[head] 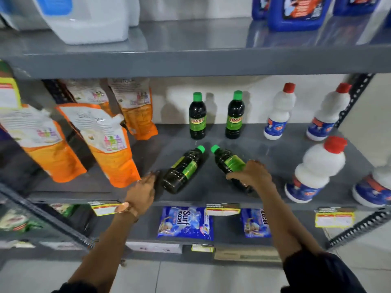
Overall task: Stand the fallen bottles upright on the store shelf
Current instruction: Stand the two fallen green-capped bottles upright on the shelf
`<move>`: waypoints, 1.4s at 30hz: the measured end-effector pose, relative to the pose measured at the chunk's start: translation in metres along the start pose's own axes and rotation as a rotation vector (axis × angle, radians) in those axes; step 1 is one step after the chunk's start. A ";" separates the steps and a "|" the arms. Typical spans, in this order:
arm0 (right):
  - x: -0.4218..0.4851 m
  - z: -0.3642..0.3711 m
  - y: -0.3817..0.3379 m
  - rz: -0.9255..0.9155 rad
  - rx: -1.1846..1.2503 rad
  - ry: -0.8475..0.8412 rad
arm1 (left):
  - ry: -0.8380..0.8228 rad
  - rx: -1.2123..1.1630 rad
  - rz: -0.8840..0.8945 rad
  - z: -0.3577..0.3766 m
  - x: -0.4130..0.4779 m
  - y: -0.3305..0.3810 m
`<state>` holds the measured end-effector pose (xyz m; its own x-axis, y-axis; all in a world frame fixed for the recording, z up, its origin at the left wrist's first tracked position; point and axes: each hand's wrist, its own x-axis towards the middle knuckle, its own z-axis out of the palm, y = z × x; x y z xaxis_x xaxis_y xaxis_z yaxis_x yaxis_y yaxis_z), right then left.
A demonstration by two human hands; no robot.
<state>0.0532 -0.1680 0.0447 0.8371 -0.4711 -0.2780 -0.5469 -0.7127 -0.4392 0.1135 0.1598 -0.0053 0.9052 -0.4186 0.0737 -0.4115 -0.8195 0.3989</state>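
Note:
Two dark bottles with green caps and green labels lie on their sides on the grey middle shelf [275,149], caps pointing to the back. My right hand [250,176] is wrapped over the lower body of the right fallen bottle [228,160]. My left hand [143,190], fingers apart, is just left of the base of the left fallen bottle [183,170] and holds nothing; I cannot tell whether it touches the bottle. Two more bottles of the same kind, one on the left [197,116] and one on the right [234,115], stand upright behind them by the back wall.
Orange refill pouches [112,144] lean at the left of the shelf. White bottles with red caps [315,170] stand at the right. Blue detergent packets [186,222] lie on the shelf below. Large white and blue jugs [296,11] sit on the shelf above.

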 end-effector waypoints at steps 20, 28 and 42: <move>0.010 0.044 0.006 -0.076 0.838 0.559 | 0.022 0.092 0.274 0.026 0.045 -0.026; 0.004 0.049 0.012 -0.105 0.769 0.624 | 0.065 0.107 0.308 0.030 0.046 -0.027; 0.007 0.052 0.016 -0.135 0.718 0.572 | 0.044 0.119 0.294 0.030 0.045 -0.027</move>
<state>0.0506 -0.1559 -0.0090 0.6572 -0.7285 0.1935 -0.1487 -0.3770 -0.9142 0.1620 0.1515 -0.0407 0.7480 -0.6293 0.2106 -0.6636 -0.7068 0.2450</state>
